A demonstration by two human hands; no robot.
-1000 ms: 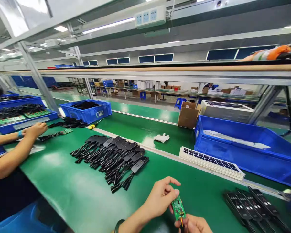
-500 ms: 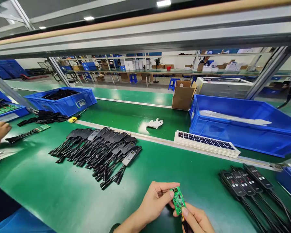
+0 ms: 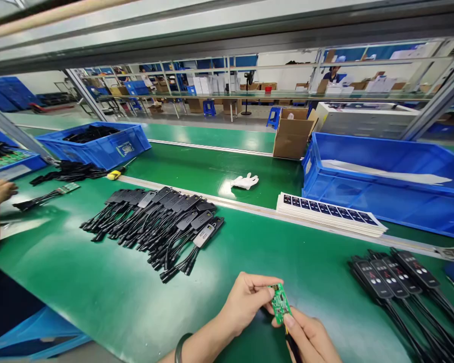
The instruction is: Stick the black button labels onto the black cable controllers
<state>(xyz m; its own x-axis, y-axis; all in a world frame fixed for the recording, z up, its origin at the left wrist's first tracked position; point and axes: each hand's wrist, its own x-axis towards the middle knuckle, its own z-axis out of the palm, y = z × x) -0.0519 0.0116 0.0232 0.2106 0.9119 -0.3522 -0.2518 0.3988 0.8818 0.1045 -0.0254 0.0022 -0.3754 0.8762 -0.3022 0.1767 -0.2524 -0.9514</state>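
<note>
A small green circuit board [image 3: 280, 304] with a two-digit display is held between both hands above the bench front. My left hand [image 3: 249, 301] pinches its upper end, thumb on top beside the display. At the lower end my right hand [image 3: 306, 335] grips the board's edge with thumb and fingers, where a wire and black cable [image 3: 293, 348] come off it. Left of the hands lies a pile of black cased controllers [image 3: 170, 217] with short cables. To the right, several finished-looking black controllers [image 3: 389, 277] with printed faces rest with their cables toward me.
A stack of label sheets [image 3: 329, 214] lies before a large blue bin [image 3: 386, 201]. A white glove [image 3: 245, 181] is on the bench's far strip. At left are a blue crate [image 3: 124, 146], a yellow-handled screwdriver [image 3: 114, 175], another circuit board [image 3: 68, 188] and a co-worker's hand [image 3: 0, 191].
My view has tilted downward and shifted slightly. Both hands keep hold of the circuit board, which has barely turned. The co-worker's hand remains at the left edge.
</note>
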